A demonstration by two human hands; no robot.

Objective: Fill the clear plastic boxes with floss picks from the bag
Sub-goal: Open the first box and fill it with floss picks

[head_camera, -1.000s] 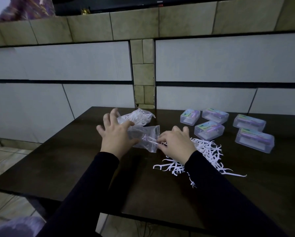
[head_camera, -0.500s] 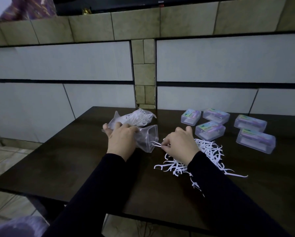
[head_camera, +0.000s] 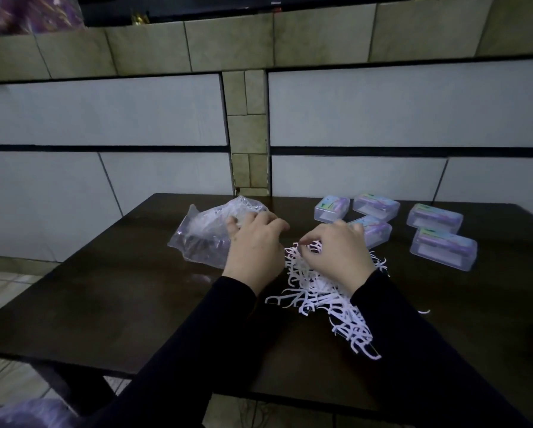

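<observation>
Two hands work over a dark table (head_camera: 111, 304). The left hand (head_camera: 254, 247) lies on the right end of a clear bag (head_camera: 203, 233), fingers curled over the plastic and gripping it; the bag lies flat on the table toward the far left, with a clump of white picks inside its far end. The right hand (head_camera: 336, 251) rests on a loose pile of picks (head_camera: 317, 291), its fingertips bent down and pinching a few picks at the pile's upper left edge. How many it holds cannot be told, as the hand hides them. The pile spreads from between the two hands toward the near edge, under the right sleeve (head_camera: 413, 350); the picks are too many and too tangled to count. One pick lies apart to the right of the sleeve.

Five clear boxes sit on the far right of the table, all with lids shut and coloured labels on top. Three stand in a back row: box one (head_camera: 331, 208), box two (head_camera: 376, 206), box three (head_camera: 434, 218). Two stand nearer: box four (head_camera: 376, 231), just behind the right hand and partly hidden by it, and box five (head_camera: 444, 253), near the right edge.

A tiled wall (head_camera: 382, 112) rises behind the table.
</observation>
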